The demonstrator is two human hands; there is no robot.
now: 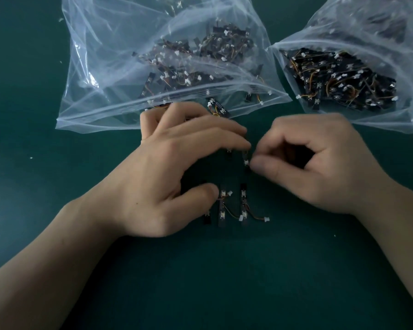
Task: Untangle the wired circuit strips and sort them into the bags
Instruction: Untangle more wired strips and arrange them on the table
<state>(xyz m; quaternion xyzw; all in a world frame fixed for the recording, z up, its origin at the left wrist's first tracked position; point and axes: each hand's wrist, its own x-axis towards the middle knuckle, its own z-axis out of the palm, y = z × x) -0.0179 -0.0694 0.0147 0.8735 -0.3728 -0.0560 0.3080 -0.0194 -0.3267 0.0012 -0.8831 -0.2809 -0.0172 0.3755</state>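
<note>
Beneath left hand [167, 167], grip unclear, strips [224, 207] half hidden; right hand [320, 163] pinches blurred strip [246, 161].

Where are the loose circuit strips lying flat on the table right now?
In the head view, the loose circuit strips lie mid-frame on the green table, just right of the thumb of the left hand and nearer the camera than the right hand.

Light is dim and even, with a cool cast over the dark green table [57, 234]. Pale glare streaks the clear left bag [93, 55] and right bag [343, 25] in the upper frame. Dark shadow pools under the left hand [167, 177] and inside the curl of the right hand [320, 163], whose edges are smeared by blur; the circuit strip [246, 160] at its thumb tip is barely resolved. Fine detail is soft throughout.
</note>
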